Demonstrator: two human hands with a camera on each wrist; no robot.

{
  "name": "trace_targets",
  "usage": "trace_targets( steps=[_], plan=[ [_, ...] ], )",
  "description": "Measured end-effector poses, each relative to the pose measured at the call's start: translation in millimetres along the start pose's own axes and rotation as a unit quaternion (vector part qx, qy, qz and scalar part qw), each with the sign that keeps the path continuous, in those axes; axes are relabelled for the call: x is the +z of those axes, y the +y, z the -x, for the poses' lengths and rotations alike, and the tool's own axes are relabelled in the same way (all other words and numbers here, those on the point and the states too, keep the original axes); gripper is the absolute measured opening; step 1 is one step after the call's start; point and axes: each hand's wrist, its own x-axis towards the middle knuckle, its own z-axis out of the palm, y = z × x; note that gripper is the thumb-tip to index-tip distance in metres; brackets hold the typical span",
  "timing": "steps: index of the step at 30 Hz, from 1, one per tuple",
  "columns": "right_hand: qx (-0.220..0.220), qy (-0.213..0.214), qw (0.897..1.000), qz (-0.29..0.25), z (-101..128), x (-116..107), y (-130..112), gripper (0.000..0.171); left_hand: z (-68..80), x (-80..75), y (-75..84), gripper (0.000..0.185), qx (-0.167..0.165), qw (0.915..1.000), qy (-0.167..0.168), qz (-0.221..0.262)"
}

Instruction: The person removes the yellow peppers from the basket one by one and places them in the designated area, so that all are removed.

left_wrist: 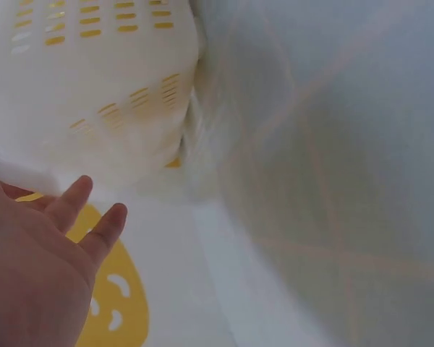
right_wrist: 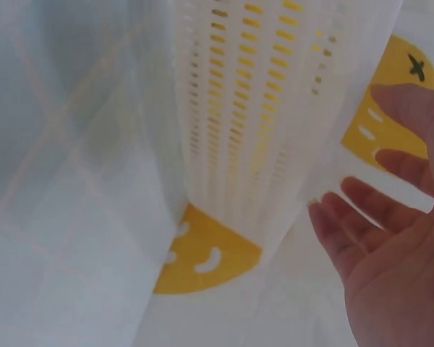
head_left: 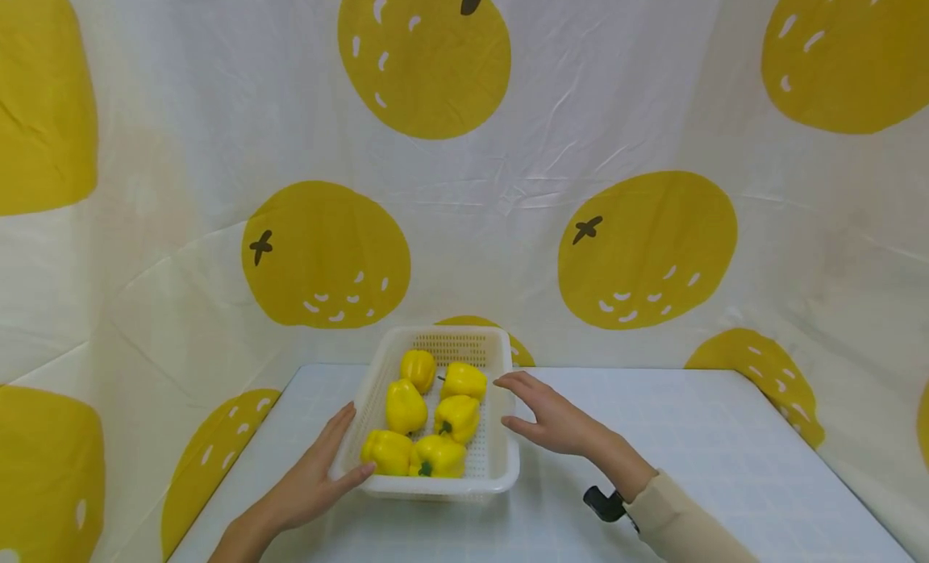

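A white perforated basket (head_left: 443,487) stands on the table near its back edge and holds several yellow bell peppers (head_left: 405,406). My left hand (head_left: 330,454) lies along the basket's left wall with straight fingers, and its thumb is at the front-left corner. My right hand (head_left: 539,411) hovers at the right rim with relaxed fingers that hold nothing. In the left wrist view, the left hand (left_wrist: 40,267) is spread just beside the basket wall (left_wrist: 108,87). The right wrist view shows the right hand (right_wrist: 390,253) open, close to the slotted wall (right_wrist: 253,108).
The table (head_left: 689,450) is pale with a faint grid pattern. A white cloth backdrop (head_left: 639,248) printed with large yellow fruits hangs behind it and wraps both sides. A black wrist mount (head_left: 606,505) sits at my right sleeve.
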Motion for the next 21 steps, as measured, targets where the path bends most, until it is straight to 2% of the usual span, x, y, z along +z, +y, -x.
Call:
trace_targets(
  steps=[10,21],
  plan=[
    [-0.012,-0.028,0.999,0.018,-16.0,10.7,-13.0,0.058,-1.6,2.8,1.4,0.108,-0.019,0.9996,-0.015,-0.013],
    [-0.004,-0.068,0.997,0.033,-39.4,20.7,-13.9,0.07,-1.5,3.9,1.7,0.106,0.009,0.9999,-0.005,-0.01]
  ],
)
